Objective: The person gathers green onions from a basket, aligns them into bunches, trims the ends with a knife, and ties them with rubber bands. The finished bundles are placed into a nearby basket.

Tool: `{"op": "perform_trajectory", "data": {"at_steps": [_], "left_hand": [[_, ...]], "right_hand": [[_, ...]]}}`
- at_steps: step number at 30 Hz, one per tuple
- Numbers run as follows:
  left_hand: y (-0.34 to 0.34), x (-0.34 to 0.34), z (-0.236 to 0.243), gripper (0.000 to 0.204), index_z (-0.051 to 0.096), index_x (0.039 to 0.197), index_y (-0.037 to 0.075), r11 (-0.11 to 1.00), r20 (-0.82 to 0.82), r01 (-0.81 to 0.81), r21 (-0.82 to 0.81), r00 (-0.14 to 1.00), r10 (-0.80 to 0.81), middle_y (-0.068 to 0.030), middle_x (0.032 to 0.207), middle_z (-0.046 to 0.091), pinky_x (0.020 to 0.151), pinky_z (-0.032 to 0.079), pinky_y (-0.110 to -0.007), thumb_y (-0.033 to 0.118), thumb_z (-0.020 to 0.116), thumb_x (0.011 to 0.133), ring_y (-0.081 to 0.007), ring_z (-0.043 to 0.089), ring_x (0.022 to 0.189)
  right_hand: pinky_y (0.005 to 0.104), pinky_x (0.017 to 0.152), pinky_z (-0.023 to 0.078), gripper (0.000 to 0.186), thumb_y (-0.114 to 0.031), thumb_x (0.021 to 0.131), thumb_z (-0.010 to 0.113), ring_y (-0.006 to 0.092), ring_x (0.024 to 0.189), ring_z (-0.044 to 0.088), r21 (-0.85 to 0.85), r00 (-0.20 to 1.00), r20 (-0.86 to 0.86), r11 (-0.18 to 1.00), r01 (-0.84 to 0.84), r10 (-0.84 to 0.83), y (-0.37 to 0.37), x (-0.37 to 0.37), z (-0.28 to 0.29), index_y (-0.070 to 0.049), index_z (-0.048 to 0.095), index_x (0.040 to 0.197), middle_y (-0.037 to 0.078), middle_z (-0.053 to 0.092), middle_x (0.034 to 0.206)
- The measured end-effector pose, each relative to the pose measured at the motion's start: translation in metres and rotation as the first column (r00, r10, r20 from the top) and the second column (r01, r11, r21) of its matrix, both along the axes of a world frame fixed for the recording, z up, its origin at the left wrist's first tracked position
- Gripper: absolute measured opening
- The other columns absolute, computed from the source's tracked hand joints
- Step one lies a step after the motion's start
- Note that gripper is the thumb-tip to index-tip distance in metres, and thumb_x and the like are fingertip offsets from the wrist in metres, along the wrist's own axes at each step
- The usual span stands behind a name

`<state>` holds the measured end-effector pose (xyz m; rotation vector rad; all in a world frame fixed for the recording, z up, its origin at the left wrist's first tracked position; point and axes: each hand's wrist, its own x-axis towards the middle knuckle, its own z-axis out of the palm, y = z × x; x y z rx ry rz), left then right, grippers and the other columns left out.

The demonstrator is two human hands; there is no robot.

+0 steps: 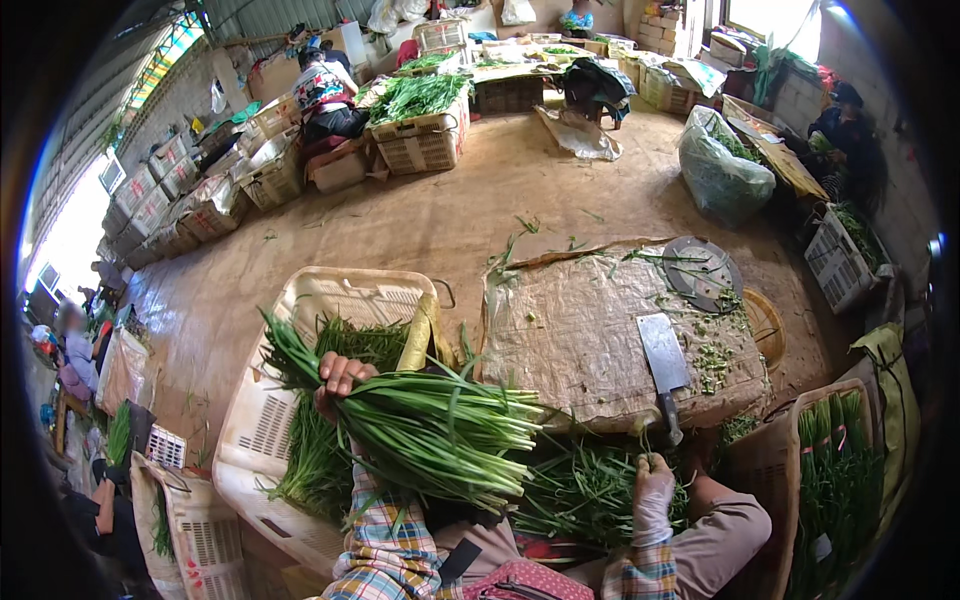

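My left hand (343,382) is closed round a thick bunch of garlic chives (440,430). The pale cut ends point right and the green leaf tips stick out left, over a cream plastic crate (240,440) of loose greens (310,460). Low on the right, my right hand (654,478) has its fingers pinched together; a small yellowish bit shows at the fingertips, too small to name. Just beyond it lies a cleaver (662,355), its black handle toward me, on a low sheet-covered work surface (560,330). More loose chives (580,490) lie between my legs.
A round grey disc (700,272) and chopped green bits lie on the work surface. At right stands a crate (785,480) of tied green bundles (832,450). A plastic sack (722,170) sits farther off. Other people (325,90) work around the room among stacked crates (415,140).
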<state>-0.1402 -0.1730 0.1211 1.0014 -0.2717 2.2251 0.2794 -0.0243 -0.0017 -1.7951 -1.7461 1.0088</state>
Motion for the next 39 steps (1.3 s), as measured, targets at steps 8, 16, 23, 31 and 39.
{"op": "perform_trajectory", "data": {"at_steps": [8,16,23,31,39], "left_hand": [[0.032,0.029,0.018,0.018,0.045,0.096,0.011,0.961,-0.058,0.228,0.156,0.973,-0.221,0.0025,0.084,0.056,0.085,0.044,-0.031,0.012,0.06,0.087,-0.0113,0.058,0.078],[0.028,0.019,0.02,0.018,0.045,0.096,0.01,0.959,-0.201,0.212,0.19,0.964,-0.173,0.0009,0.086,0.061,0.08,0.049,-0.032,0.015,0.06,0.089,-0.0116,0.064,0.082],[0.03,0.018,0.014,0.019,0.045,0.096,0.01,0.95,-0.226,0.27,0.154,0.946,-0.232,0.0003,0.085,0.062,0.077,0.048,-0.031,0.015,0.061,0.087,-0.012,0.064,0.081],[0.029,0.012,0.012,0.018,0.045,0.096,0.01,0.956,-0.298,0.268,0.118,0.928,-0.224,0.0006,0.084,0.062,0.08,0.047,-0.035,0.015,0.059,0.087,-0.0125,0.064,0.08],[0.021,0.015,0.011,0.017,0.045,0.096,0.01,0.989,-0.226,0.122,0.084,0.969,-0.1,0.002,0.082,0.059,0.08,0.045,-0.033,0.016,0.058,0.087,-0.012,0.062,0.08]], "right_hand": [[0.0371,0.1,0.042,0.082,-0.035,0.073,0.077,0.0235,0.117,0.052,-0.18,0.258,-0.964,0.57,-0.802,0.058,-0.033,-0.084,0.095,0.004,0.04,0.134,0.018,0.053,0.129],[0.034,0.099,0.041,0.046,-0.007,0.076,0.068,0.0218,0.11,0.056,-0.175,0.097,-0.982,0.597,-0.783,-0.16,-0.046,-0.099,0.115,0.001,0.053,0.119,0.014,0.058,0.121],[0.0259,0.08,0.05,0.046,-0.003,0.073,0.073,0.014,0.086,0.063,-0.277,0.342,-0.939,0.534,-0.799,0.026,-0.051,-0.105,0.144,0.004,0.059,0.116,0.007,0.067,0.099],[0.0251,0.08,0.049,0.037,-0.003,0.074,0.075,0.012,0.086,0.061,-0.31,0.405,-0.913,0.559,-0.769,0.05,-0.056,-0.101,0.122,0.002,0.062,0.108,0.006,0.066,0.096],[0.0256,0.074,0.052,0.02,0.0,0.077,0.072,0.0129,0.079,0.065,-0.165,0.247,-0.967,0.894,-0.416,-0.063,-0.056,-0.107,0.11,0.001,0.069,0.096,0.007,0.069,0.088]]}}
